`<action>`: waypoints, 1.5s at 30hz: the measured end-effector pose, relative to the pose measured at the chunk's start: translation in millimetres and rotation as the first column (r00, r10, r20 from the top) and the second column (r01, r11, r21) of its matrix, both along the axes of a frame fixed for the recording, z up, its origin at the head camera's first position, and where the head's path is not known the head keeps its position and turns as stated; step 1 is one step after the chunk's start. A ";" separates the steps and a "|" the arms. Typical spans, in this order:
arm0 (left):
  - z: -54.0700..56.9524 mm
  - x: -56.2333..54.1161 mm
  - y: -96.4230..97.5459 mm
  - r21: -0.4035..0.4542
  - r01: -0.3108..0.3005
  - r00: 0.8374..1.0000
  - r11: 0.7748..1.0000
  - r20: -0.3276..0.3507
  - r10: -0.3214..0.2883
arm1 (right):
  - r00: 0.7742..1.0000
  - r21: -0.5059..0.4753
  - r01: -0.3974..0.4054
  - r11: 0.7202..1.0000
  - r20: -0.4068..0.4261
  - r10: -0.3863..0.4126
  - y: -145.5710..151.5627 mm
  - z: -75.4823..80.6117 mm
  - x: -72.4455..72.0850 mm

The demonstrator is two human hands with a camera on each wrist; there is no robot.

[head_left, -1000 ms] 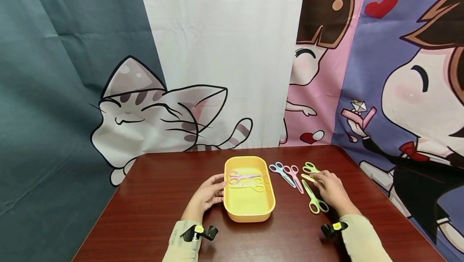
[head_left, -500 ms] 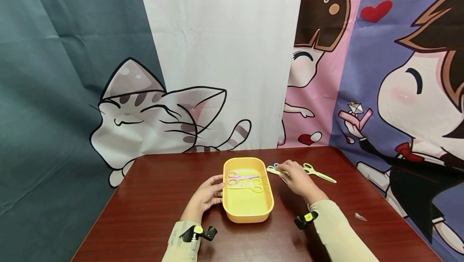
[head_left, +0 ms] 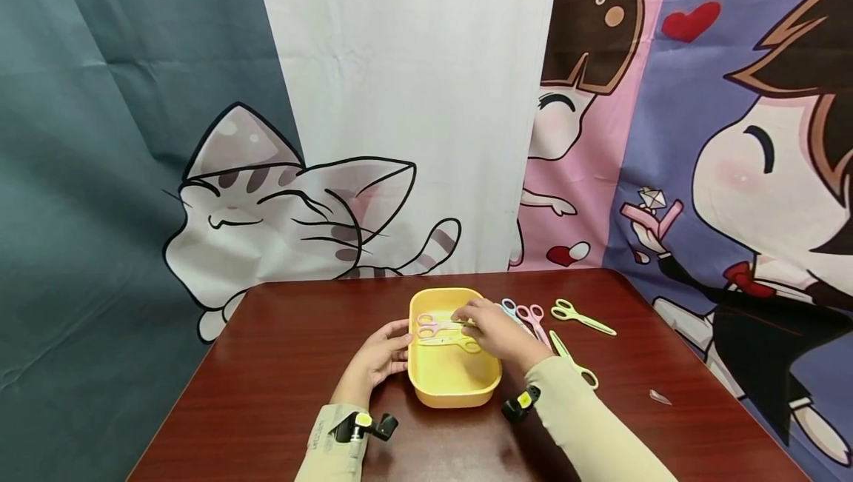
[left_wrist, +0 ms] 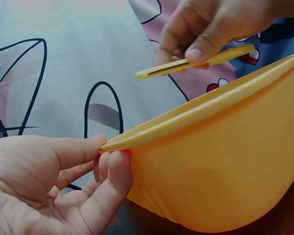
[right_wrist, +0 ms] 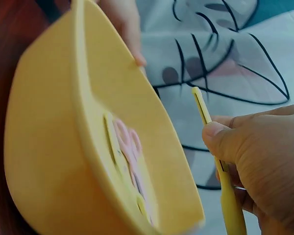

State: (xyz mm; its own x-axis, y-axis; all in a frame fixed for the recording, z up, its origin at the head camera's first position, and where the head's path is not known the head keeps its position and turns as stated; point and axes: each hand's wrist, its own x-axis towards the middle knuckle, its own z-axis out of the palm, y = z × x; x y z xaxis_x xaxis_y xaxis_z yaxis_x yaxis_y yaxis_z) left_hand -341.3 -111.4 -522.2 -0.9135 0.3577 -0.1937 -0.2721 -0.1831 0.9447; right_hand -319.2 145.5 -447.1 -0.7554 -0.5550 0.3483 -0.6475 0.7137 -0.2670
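My left hand (head_left: 381, 355) pinches the left rim of a yellow plastic tray (head_left: 455, 400) between thumb and fingers, as the left wrist view shows. My right hand (head_left: 498, 330) is over the tray's right side, gripping yellow scissors (right_wrist: 229, 203) by thumb and fingers. These scissors appear edge-on in both wrist views, with a dark slit between their blades, and they are raised above the rim. Inside the tray lie pink scissors (head_left: 428, 326) and another pair of yellow scissors (head_left: 448, 343), side by side. My right hand partly covers the tray's interior.
To the tray's right lie blue scissors (head_left: 509, 306), pink scissors (head_left: 535, 317), light green scissors (head_left: 586, 319) and another light green pair (head_left: 565, 352), partly behind my right sleeve. A small clear piece (head_left: 660, 397) lies farther right on the dark red table (head_left: 266, 378). A printed curtain hangs behind.
My right hand has carried the yellow scissors leftward from the right-hand group, past the blue and pink pairs, to above the tray. My left hand has stayed at the tray's rim.
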 end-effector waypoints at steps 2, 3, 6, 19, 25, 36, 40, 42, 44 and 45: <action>0.8 0.0 -0.2 0.001 0.000 1.000 1.000 0.000 0.000 | 0.999 0.012 -0.033 0.999 -0.013 0.033 -8.1 -1.5 -0.9; 1.4 0.2 -0.3 0.002 0.001 1.000 1.000 0.001 -0.001 | 0.999 0.018 -0.046 0.999 -0.018 0.046 -11.9 -2.0 -1.0; 2.7 1.0 -0.6 0.007 0.005 1.000 1.000 0.006 -0.005 | 0.997 0.048 -0.076 0.996 -0.028 0.077 -21.1 -6.4 -1.2; 4.2 2.4 -0.4 0.013 0.001 1.000 1.000 0.004 -0.001 | 0.992 0.159 -0.121 0.980 0.053 0.114 -40.6 -25.0 7.6; 3.0 1.4 -0.8 0.017 -0.001 1.000 1.000 0.013 0.000 | 0.991 0.248 -0.127 0.960 0.060 0.116 -44.0 -33.8 11.8; 1.1 -1.8 -0.9 0.036 0.019 1.000 0.999 0.005 -0.019 | 0.982 0.330 -0.143 0.933 0.165 0.092 -46.1 -43.7 11.5; 1.3 -1.8 -0.7 0.026 0.016 1.000 1.000 0.006 -0.016 | 0.977 0.333 -0.152 0.930 0.191 0.091 -46.6 -43.6 10.4; 1.2 -1.4 -0.6 0.025 0.015 1.000 1.000 0.014 -0.015 | 0.975 0.330 -0.156 0.931 0.202 0.091 -47.0 -43.4 10.7; 1.2 -1.2 -0.8 0.022 0.016 1.000 1.000 0.013 -0.016 | 0.974 0.328 -0.158 0.931 0.207 0.093 -47.3 -43.3 11.0; 1.2 -1.1 -0.9 0.022 0.015 1.000 1.000 0.015 -0.015 | 0.974 0.327 -0.157 0.932 0.209 0.091 -47.4 -43.5 10.9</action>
